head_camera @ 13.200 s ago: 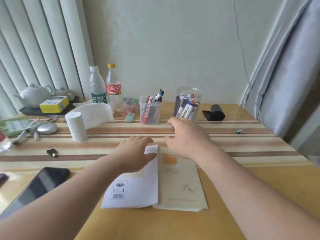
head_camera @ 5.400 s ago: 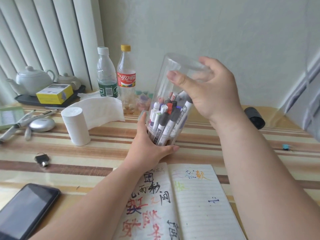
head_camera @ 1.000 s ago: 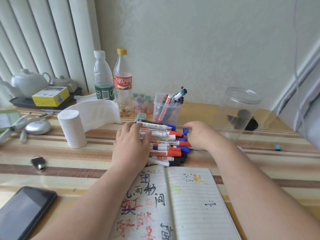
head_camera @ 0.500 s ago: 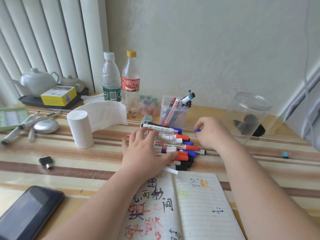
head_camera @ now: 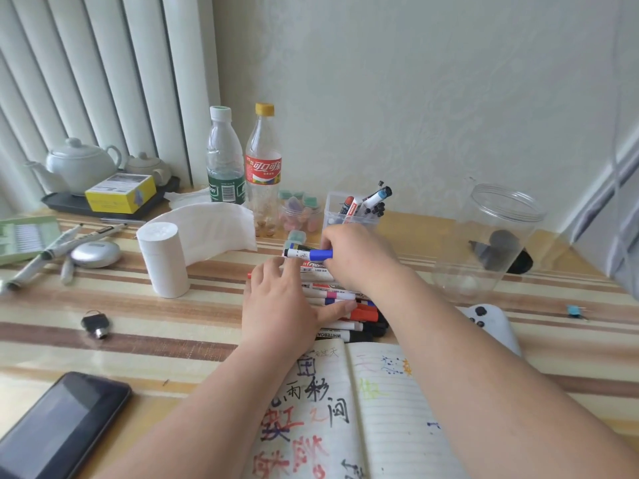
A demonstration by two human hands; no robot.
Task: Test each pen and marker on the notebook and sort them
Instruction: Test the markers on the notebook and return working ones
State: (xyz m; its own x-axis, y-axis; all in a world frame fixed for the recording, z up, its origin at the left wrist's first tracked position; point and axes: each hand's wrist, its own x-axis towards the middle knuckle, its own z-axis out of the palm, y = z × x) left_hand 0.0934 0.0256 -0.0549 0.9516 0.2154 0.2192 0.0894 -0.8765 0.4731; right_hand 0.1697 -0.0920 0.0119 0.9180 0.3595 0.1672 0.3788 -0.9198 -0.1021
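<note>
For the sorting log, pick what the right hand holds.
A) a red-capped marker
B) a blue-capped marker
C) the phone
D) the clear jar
B: the right hand pinches a blue-capped marker just above the pile; the clear jar stands apart at the right.

My right hand point(head_camera: 359, 259) pinches a blue-capped marker point(head_camera: 306, 254) at the far edge of the marker pile point(head_camera: 361, 312); my left hand point(head_camera: 278, 305) lies flat on the pile.

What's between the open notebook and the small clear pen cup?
Head view: a pile of capped whiteboard markers, the left hand resting on it, the right hand gripping a blue-capped marker.
</note>
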